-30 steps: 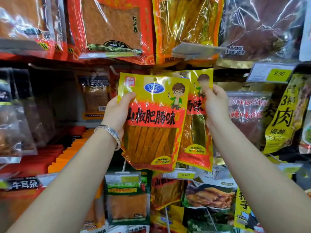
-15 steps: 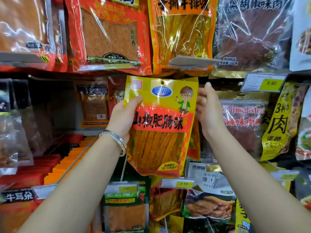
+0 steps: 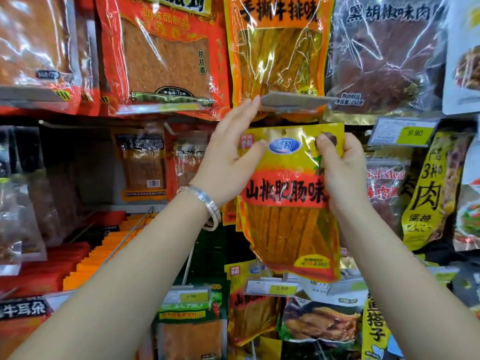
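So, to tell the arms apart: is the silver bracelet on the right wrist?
No, the silver bracelet sits on the left wrist; the right wrist is bare.

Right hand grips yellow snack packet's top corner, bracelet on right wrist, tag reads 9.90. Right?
No. Head view: the bracelet is on the left wrist. The right hand does grip the yellow snack packet by its top corner; price tag reads 9.90.

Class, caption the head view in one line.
Right hand pinches a yellow-and-red plastic snack packet; open left hand at its edge.
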`<state>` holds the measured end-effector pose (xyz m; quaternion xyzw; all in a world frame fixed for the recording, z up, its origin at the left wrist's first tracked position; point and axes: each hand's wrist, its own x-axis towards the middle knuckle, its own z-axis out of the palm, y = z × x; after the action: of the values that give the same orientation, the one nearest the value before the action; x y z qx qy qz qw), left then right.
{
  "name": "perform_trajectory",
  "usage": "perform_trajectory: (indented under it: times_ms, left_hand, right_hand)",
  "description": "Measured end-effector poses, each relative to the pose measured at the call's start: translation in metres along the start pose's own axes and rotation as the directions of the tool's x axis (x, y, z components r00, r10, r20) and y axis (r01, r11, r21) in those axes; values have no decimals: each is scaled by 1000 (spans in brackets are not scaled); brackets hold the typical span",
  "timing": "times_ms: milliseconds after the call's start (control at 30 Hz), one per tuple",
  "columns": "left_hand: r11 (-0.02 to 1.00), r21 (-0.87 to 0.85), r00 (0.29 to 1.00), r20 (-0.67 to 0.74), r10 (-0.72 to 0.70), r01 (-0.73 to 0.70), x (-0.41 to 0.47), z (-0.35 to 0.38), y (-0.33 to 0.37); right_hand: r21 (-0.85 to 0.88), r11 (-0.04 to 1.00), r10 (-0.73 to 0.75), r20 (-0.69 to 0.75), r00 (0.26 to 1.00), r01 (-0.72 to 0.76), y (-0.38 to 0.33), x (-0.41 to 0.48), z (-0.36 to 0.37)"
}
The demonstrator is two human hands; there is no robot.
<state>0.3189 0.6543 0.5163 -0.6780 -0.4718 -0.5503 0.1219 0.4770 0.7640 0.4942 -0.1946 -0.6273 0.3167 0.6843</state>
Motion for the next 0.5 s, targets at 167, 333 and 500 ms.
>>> perform_trajectory:
  times_ms: [167, 333, 500]
  left_hand:
    - [995, -92, 999, 7, -46, 46, 1, 3, 5]
    - [991, -130, 999, 1, -42, 42, 0, 5, -2]
    - [997, -74, 999, 33, -32, 34, -14, 15, -22]
  right_hand:
    - [-65, 998, 3, 0, 1000, -3, 5, 10, 5]
    - [-99, 994, 51, 6, 999, -50, 15, 12, 9]
    - [-252, 965, -87, -28, 996, 77, 24, 4, 10]
